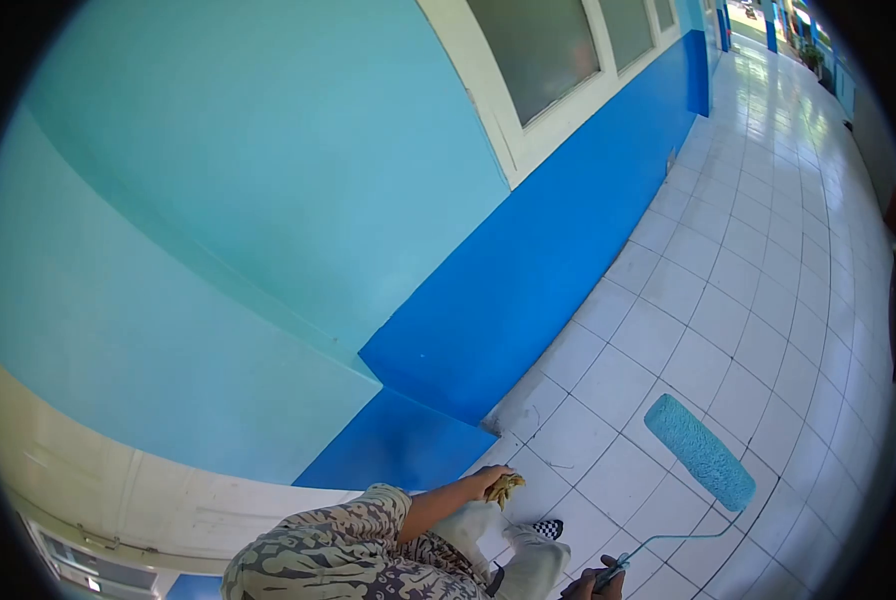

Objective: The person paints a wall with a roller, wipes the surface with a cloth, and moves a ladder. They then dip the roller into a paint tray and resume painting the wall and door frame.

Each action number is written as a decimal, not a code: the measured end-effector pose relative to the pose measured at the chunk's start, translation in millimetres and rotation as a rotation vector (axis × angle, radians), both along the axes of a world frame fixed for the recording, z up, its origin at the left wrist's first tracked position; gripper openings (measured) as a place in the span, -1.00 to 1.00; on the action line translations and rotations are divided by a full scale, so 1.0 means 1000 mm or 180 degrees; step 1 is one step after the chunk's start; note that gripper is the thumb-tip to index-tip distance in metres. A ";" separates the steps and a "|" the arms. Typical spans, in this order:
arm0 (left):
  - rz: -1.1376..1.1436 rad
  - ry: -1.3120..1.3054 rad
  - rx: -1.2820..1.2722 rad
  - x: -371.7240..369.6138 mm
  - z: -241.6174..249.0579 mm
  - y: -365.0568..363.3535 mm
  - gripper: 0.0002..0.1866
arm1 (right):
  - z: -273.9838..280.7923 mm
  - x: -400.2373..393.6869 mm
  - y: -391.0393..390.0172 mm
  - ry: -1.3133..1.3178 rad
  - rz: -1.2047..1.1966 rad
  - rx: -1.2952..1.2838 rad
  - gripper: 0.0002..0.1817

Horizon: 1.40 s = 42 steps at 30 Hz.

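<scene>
My right hand (598, 580), low at the bottom edge, is closed round the handle of a paint roller (700, 452). Its fluffy sleeve is coated light turquoise and hangs over the floor tiles on a bent wire frame. A crumpled yellow-brown cloth (509, 490) is bunched in my left hand (486, 482), which is near the base of the wall corner. Part of the right hand is cut off by the frame's edge.
Beside me the wall is turquoise above (268, 150) with a bright blue band (528, 290) below. White-framed windows (553, 60) sit above the band. White floor tiles (708, 300) run down a corridor toward daylight, with potted plants (811, 58) at the far end.
</scene>
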<state>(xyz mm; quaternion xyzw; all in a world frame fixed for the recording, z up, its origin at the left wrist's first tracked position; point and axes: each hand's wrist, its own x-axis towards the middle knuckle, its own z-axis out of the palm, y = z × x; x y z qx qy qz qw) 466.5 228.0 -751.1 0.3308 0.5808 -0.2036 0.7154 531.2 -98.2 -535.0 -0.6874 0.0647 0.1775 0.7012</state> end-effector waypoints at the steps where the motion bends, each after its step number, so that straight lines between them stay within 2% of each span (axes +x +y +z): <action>1: 0.0153 -0.0029 -0.0035 0.009 0.009 0.002 -0.62 | 0.005 0.016 -0.006 -0.0047 0.0113 -0.0020 -0.69; 4: 0.0483 -0.0218 -0.0239 0.036 0.033 0.005 -0.61 | 0.027 0.063 -0.005 -0.0164 0.0317 -0.0126 -0.69; 6: 0.0478 -0.0877 -0.0554 0.050 0.062 0.010 -0.59 | 0.043 0.094 0.000 -0.0326 0.0621 -0.0181 -0.69; 7: 0.0580 -0.0914 -0.0569 0.055 0.069 0.010 -0.59 | 0.054 0.107 0.004 -0.0389 0.0704 -0.0088 -0.69; 9: 0.0620 -0.1516 -0.0809 0.069 0.071 0.008 -0.61 | 0.072 0.132 0.010 -0.0396 0.0829 0.0033 -0.72; 10: 0.0722 -0.1641 -0.0794 0.083 0.066 0.003 -0.61 | 0.081 0.148 0.018 -0.0447 0.0831 -0.0275 -0.67; 13: 0.0770 -0.1793 -0.0405 0.108 0.064 -0.023 -0.66 | 0.077 0.186 0.010 -0.0894 0.1165 -0.0128 -0.63; 16: 0.1298 -0.1657 0.0016 0.109 0.086 -0.055 -0.67 | 0.094 0.206 0.006 -0.1019 0.1605 -0.0189 -0.64; 18: 0.1315 -0.1740 0.0210 0.101 0.108 -0.083 -0.69 | 0.095 0.221 -0.004 -0.0761 0.1931 -0.0126 -0.63; 20: 0.1395 -0.1848 0.0421 0.075 0.127 -0.122 -0.67 | 0.092 0.233 -0.022 -0.0786 0.2249 -0.0031 -0.64; 23: 0.2153 -0.1218 0.1111 0.011 0.118 -0.207 -0.62 | 0.090 0.238 -0.056 -0.0916 0.2897 -0.0094 -0.67; 24: 0.2340 -0.1120 0.1252 -0.016 0.130 -0.245 -0.63 | 0.092 0.239 -0.069 -0.0945 0.3001 -0.0127 -0.67; 25: 0.2736 -0.1059 0.1427 -0.040 0.139 -0.290 -0.64 | 0.088 0.234 -0.083 -0.0854 0.3258 0.0003 -0.71; 26: 0.3560 -0.0801 0.1414 -0.059 0.133 -0.339 -0.66 | 0.085 0.231 -0.100 -0.0762 0.3475 0.0138 -0.74; 29: 0.4449 -0.0722 0.1035 -0.113 0.131 -0.464 -0.61 | 0.085 0.217 -0.149 -0.0404 0.4090 -0.0064 -0.76; 30: 0.4172 -0.1313 0.1273 -0.130 0.131 -0.507 -0.58 | 0.085 0.209 -0.164 -0.0263 0.4219 -0.0073 -0.76; 31: 0.4488 -0.1076 0.1168 -0.137 0.120 -0.536 -0.58 | 0.089 0.197 -0.182 -0.0163 0.4321 -0.0111 -0.77; 32: 0.4722 -0.0914 0.1203 -0.136 0.133 -0.563 -0.58 | 0.092 0.183 -0.198 -0.0060 0.4421 -0.0141 -0.78; 33: 0.4682 -0.1166 0.1227 -0.141 0.151 -0.591 -0.59 | 0.092 0.170 -0.217 0.0002 0.4516 -0.0117 -0.80; 34: 0.4650 -0.1283 0.1224 -0.150 0.140 -0.615 -0.59 | 0.093 0.154 -0.236 0.0155 0.4580 -0.0081 -0.81; 35: 0.5017 -0.0979 0.1066 -0.149 0.141 -0.632 -0.58 | 0.098 0.137 -0.253 0.0242 0.4618 -0.0157 -0.82; 36: 0.5008 -0.0901 0.1120 -0.152 0.140 -0.649 -0.59 | 0.096 0.122 -0.269 0.0114 0.4755 -0.0167 -0.77; 37: 0.4840 -0.1196 0.1090 -0.165 0.126 -0.665 -0.63 | 0.063 0.112 -0.289 -0.0593 0.4848 0.0170 -0.77; 38: 0.4841 -0.1065 0.1110 -0.167 0.126 -0.673 -0.51 | 0.033 0.101 -0.305 -0.1300 0.4858 0.0470 -0.75; 39: 0.4656 -0.0806 0.1193 -0.168 0.141 -0.679 -0.51 | 0.032 0.085 -0.317 -0.1294 0.4725 0.0555 -0.75; 40: 0.4147 -0.1648 0.1230 -0.196 0.097 -0.698 -0.51 | 0.042 0.069 -0.335 -0.0933 0.4805 0.0362 -0.77; 41: 0.4567 -0.1157 0.1290 -0.194 0.104 -0.707 -0.53 | 0.050 0.050 -0.355 -0.0551 0.4870 0.0175 -0.79; 42: 0.4656 -0.1257 0.2115 -0.178 0.116 -0.723 -0.50 | 0.055 0.027 -0.370 -0.0527 0.4725 0.0248 -0.79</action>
